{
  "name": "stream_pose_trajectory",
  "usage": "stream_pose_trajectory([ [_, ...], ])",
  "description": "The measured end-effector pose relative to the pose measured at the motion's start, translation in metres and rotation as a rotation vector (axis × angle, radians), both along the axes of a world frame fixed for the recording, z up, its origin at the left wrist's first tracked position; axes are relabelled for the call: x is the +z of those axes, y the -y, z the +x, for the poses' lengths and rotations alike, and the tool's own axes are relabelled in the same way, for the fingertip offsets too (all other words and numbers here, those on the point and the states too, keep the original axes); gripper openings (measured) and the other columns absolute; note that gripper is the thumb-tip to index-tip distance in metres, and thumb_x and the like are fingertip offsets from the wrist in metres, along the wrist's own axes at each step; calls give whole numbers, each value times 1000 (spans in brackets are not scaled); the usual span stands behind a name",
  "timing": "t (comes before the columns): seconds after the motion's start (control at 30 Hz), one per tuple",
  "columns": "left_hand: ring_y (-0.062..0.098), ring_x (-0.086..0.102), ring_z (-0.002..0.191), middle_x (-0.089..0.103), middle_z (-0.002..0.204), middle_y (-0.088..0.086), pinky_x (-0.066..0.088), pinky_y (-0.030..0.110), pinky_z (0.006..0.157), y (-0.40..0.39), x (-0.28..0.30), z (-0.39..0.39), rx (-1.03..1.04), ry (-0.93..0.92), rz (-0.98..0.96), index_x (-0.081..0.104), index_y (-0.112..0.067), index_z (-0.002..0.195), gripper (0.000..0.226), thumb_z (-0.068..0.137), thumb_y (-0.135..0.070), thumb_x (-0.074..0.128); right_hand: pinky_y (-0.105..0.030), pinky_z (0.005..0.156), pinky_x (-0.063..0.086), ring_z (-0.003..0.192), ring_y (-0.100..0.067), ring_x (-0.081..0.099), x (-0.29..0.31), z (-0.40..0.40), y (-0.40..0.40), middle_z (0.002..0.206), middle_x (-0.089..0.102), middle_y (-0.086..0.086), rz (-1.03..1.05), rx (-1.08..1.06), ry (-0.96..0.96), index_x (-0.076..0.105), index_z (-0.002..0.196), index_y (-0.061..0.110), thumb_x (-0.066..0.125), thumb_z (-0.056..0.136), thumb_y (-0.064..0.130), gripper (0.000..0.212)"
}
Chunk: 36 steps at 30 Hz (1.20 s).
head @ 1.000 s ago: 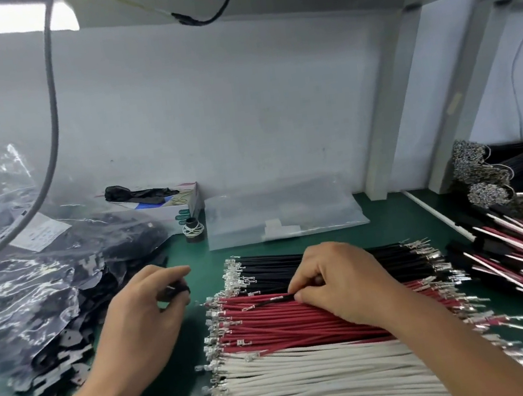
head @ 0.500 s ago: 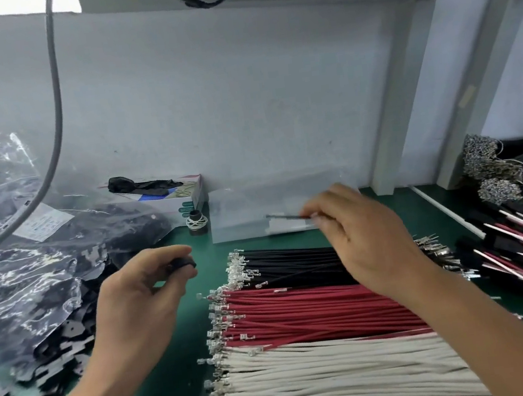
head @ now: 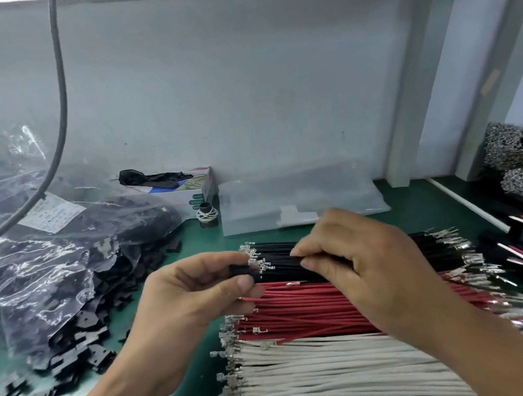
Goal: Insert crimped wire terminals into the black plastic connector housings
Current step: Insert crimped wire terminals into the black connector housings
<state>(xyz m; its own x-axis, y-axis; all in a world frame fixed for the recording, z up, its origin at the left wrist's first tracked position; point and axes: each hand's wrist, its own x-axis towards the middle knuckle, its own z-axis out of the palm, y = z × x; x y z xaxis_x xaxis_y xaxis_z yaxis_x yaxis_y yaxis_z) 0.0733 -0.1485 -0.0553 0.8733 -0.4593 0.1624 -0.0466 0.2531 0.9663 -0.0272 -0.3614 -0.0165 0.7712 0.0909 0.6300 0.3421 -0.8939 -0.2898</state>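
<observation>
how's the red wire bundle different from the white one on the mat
The red wire bundle is red-sheathed and lies in the middle, between the black wires and the white wire bundle, which is off-white and nearest the camera. The right hand covers part of the red bundle; less of the white one is hidden. The white bundle shows as the wider band. Both lie flat, side by side, with metal terminals at their left ends.
</observation>
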Motion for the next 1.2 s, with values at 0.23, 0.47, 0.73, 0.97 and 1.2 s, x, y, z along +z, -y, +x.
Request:
stream_pose_trajectory([
  [0.23,36,78,86,77,98,25,64,34,69,-3,4,-1,-49,-36,-7,81,-7,97,65,43,-35,104,-11,73,39,79,-1,55,-14,-5,4,86,52,20,70,-9,-15,78,106,25,68,93,19,17],
  [0.47,37,78,85,76,95,27,63,31,70,0,4,-5,-55,-39,9,81,-7,96,67,41,-37,104,-14,72,42,79,-4,56,-15,-6,2,85,54,19,111,-45,13,78,103,26,71,92,19,15],
  [0.73,36,78,83,76,93,29,63,30,69,0,6,-7,-66,-49,19,81,-8,97,66,42,-37,104,-20,69,46,79,-7,57,-17,-6,-1,84,55,17,154,-20,-3,79,99,25,73,90,16,14],
  [0.97,33,78,83,78,92,24,62,28,66,-1,6,-10,-67,-10,83,82,-11,95,39,58,-17,95,-14,73,44,86,-13,63,-15,-5,7,86,62,12,375,76,-165,80,92,30,76,87,10,21],
  [1.2,33,79,81,78,88,21,63,27,68,1,6,-13,-17,62,120,84,-14,93,34,60,-13,90,-14,74,43,87,-10,62,-17,-4,2,85,60,14,319,31,-154,79,95,30,75,89,11,21],
])
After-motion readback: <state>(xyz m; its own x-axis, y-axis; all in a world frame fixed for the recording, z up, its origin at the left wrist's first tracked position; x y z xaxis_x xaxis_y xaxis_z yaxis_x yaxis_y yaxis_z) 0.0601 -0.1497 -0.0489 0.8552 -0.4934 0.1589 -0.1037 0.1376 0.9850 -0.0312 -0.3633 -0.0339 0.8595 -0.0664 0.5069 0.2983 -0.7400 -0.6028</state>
